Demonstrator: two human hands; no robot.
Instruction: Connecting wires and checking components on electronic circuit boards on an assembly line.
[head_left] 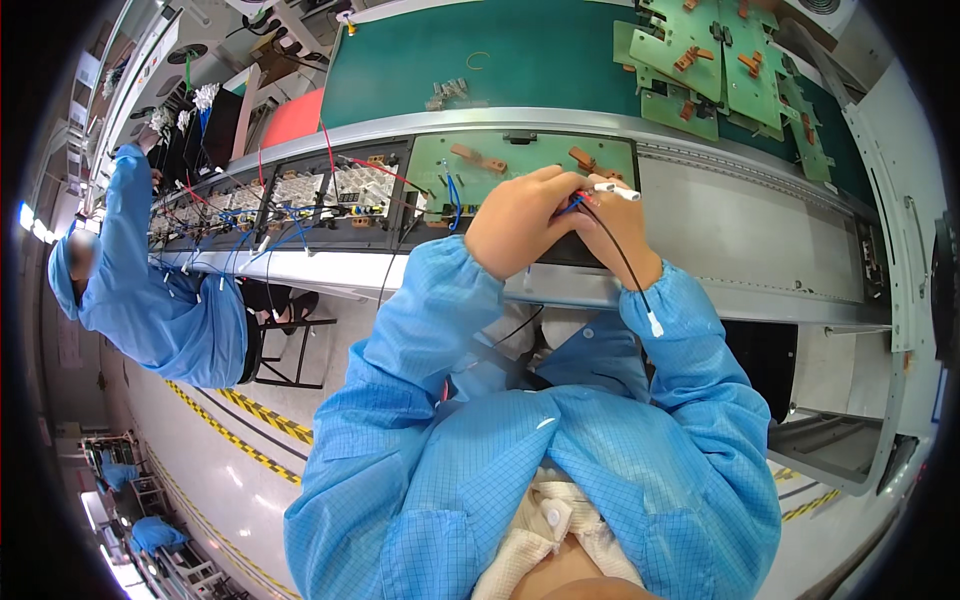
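My left hand (522,222) and my right hand (612,232) meet over a green board (430,165) on the rail line. Both are closed around a small bunch of wires. From between them a black wire (622,250) hangs toward my right sleeve, ending in a white connector (655,324). White terminal ends (625,192) stick out above my right fingers, and short bits of red and blue wire show at the pinch. The fingertips partly hide the wires. Left of my hands a blue wire (456,203) stands looped on the board, near a brown clamp (478,158).
More fixtures with wired circuit boards (295,190) run along the line to the left. A co-worker in a blue smock (165,310) reaches toward them. Beyond the rail lies a green mat (540,60) with small clear parts (447,92) and stacked green boards (690,60) at right.
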